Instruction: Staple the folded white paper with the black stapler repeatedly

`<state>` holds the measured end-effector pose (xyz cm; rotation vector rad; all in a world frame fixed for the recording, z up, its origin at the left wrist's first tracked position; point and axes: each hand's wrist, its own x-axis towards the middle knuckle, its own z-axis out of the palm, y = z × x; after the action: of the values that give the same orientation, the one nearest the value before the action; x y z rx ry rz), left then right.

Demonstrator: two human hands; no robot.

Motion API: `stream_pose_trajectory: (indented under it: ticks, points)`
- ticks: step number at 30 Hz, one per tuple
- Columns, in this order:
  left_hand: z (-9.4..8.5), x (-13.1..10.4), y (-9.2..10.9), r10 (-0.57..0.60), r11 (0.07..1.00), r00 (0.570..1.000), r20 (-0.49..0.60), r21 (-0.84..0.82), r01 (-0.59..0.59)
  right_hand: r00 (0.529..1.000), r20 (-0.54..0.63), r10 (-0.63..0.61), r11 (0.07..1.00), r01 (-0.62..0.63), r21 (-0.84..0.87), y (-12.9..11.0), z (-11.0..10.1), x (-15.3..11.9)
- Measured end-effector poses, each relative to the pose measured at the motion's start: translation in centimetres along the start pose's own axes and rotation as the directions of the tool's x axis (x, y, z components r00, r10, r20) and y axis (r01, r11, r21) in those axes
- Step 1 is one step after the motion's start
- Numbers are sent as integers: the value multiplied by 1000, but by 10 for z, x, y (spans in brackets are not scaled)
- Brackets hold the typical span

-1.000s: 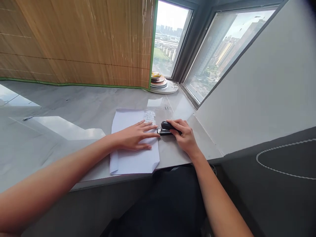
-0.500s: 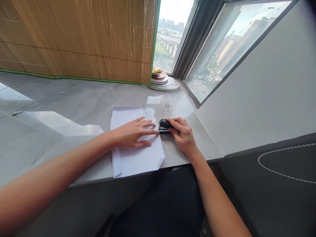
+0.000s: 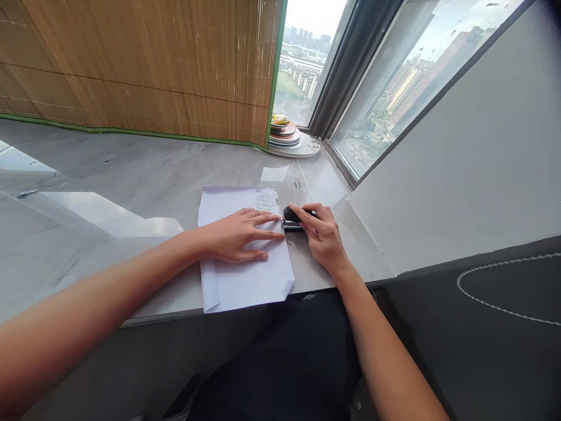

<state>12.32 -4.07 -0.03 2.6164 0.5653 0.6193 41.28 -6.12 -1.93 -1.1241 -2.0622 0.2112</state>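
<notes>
White paper (image 3: 249,286) with folded lower corners lies at the front edge of the grey marble ledge (image 3: 175,169). Near its top right is a patch of dark markings (image 3: 267,199). My left hand (image 3: 245,235) rests flat on the paper with its fingers spread toward the right edge. My right hand (image 3: 323,233) is wrapped round a black stapler (image 3: 291,215), whose front end meets the paper's right edge beside my left fingertips. Whether the paper sits between the stapler's jaws is hard to make out.
Small metal pieces (image 3: 297,184) and a pale rectangle (image 3: 275,173) lie beyond the paper. Stacked plates (image 3: 284,139) stand in the window corner. A bamboo blind (image 3: 140,64) hangs at the back, a white wall (image 3: 473,152) rises at right, and a bead chain (image 3: 464,292) hangs there.
The stapler's top and my right fingers have shifted slightly up and away from me. My left hand's fingers have moved a little on the paper. The view has tilted slightly.
</notes>
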Motion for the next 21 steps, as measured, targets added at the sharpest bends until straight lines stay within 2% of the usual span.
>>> stream_pose_trajectory:
  ticks: [5, 11, 18, 21]
  points:
    - [-1, 1, 1, -28, 998, 995, 95, 60, 22, 1000, 13, -14, 1000, 14, -20, 0, 1, 0]
    - [-1, 2, 1, -44, 999, 997, 62, 25, 42, 999, 28, -21, 998, 22, -50, 1, 2, -1]
    - [2, 1, -2, 4, 999, 1000, 17, 43, -5, 999, 40, -33, 995, 37, -92, -1, 1, 0]
    - [1, 0, -1, 11, 995, 999, 46, 99, -16, 998, 64, -16, 992, 24, -128, -5, 0, 0]
